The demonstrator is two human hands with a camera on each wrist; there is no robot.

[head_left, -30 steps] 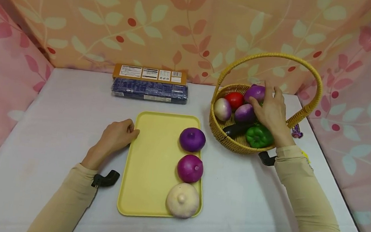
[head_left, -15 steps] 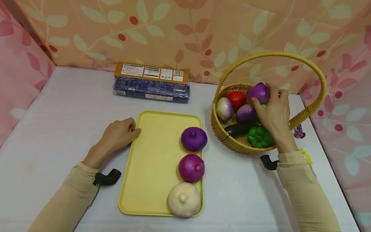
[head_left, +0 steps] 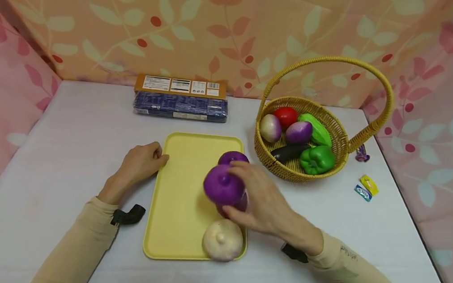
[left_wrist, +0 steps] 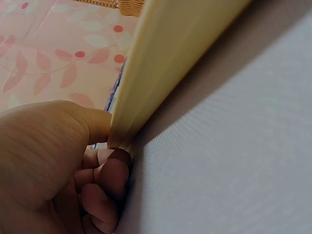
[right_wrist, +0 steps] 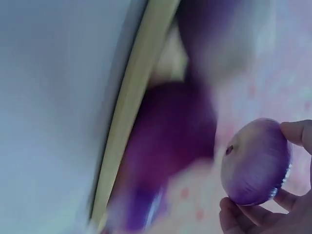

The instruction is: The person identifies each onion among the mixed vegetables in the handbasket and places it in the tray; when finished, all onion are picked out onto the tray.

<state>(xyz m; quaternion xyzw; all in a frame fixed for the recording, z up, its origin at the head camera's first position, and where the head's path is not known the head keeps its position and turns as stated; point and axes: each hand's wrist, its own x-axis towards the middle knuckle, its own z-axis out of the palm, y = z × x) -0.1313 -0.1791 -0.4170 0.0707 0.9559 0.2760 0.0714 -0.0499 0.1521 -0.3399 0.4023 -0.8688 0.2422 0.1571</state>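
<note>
— Leaf-print curtains (head_left: 228, 29) wall off my station on three sides, and below them the white worktop (head_left: 65, 136) carries everything. What's the biggest thing on it?

— From my feed, the yellow tray (head_left: 183, 191), lying in the middle with its long side running away from me. Next down is the wicker basket (head_left: 341, 145) to the right of it, with a red tomato (head_left: 285, 116), a green pepper (head_left: 317, 159) and a dark eggplant (head_left: 289, 152) inside. A blue packet (head_left: 180, 106) lies at the back edge.

— And my hands?

— My left hand (head_left: 140, 163) is curled against the tray's left rim; the left wrist view shows the thumb on top of the rim and the fingers tucked under it. My right hand (head_left: 260, 196) is clamped around a purple onion (head_left: 224, 186), held above the tray's right half.

— What's under it?

— A white onion (head_left: 223, 239) at the tray's near right corner, and two more purple ones partly hidden behind the held onion.
</note>
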